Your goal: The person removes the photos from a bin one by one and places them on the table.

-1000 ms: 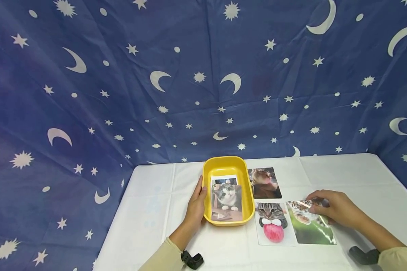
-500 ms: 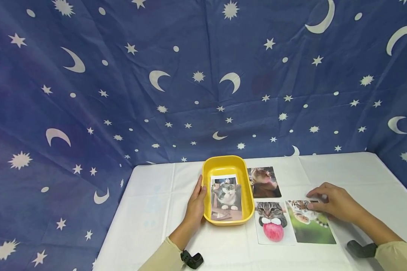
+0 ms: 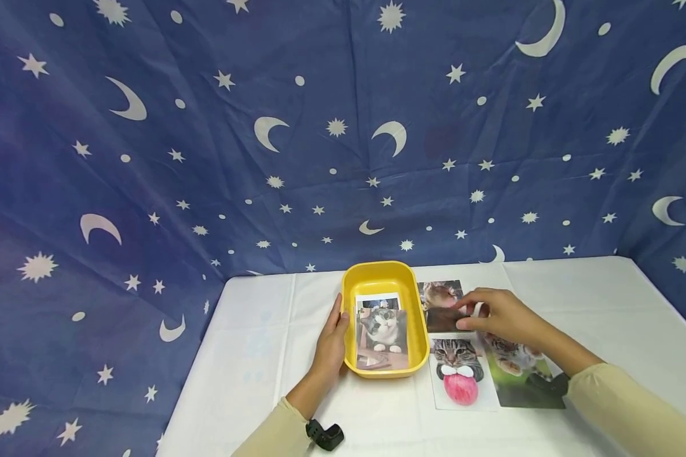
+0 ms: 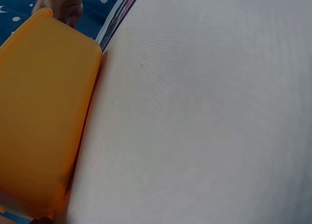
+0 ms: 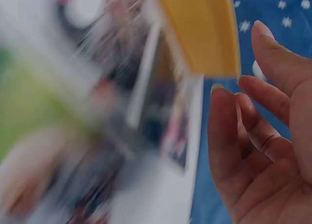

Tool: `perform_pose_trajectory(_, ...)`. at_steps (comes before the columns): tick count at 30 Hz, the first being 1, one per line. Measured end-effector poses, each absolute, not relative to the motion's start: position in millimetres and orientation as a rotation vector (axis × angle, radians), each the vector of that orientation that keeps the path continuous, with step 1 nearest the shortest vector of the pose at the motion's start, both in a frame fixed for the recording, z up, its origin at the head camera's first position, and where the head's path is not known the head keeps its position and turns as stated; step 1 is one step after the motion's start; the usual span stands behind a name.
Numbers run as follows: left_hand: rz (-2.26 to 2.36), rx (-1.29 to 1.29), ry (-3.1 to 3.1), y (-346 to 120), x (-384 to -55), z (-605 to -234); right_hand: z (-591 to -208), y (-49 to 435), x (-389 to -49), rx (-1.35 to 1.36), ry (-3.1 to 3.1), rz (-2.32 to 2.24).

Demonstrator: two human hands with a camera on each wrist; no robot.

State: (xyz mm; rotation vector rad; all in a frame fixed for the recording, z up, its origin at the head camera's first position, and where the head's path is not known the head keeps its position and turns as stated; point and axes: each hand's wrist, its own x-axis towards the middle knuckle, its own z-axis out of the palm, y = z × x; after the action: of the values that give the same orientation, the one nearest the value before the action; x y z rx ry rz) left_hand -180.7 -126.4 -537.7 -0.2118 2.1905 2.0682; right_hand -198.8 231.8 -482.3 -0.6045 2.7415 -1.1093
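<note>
Where hands (image 3: 328, 349) (image 3: 505, 317) are apart — yellow tray (image 3: 380, 279) lies between.

The head view is bright and evenly lit, with soft shadows on the white cloth-covered bench (image 3: 223, 381) and a pale sheen inside the yellow rounded plastic tray (image 3: 380, 279). The left wrist view is dimmer, darkening toward its right edge. In the right wrist view, the green-and-white paper photo card (image 5: 31, 104) at left smears heavily; the bare fingers (image 5: 225, 136) at right look sharper.

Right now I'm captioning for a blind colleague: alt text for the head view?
A person's left hand grips a yellow tray of photo cards on a white table; the right hand extends over a brown animal photo. A tabby card and a tiger card lie nearby, blue cloth behind.
</note>
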Motion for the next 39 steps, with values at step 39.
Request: perform_pose_trajectory(39,2.041,-0.188,2.187,-130,-180,-537,-464,57,-275,-0.680,2.592,-0.604)
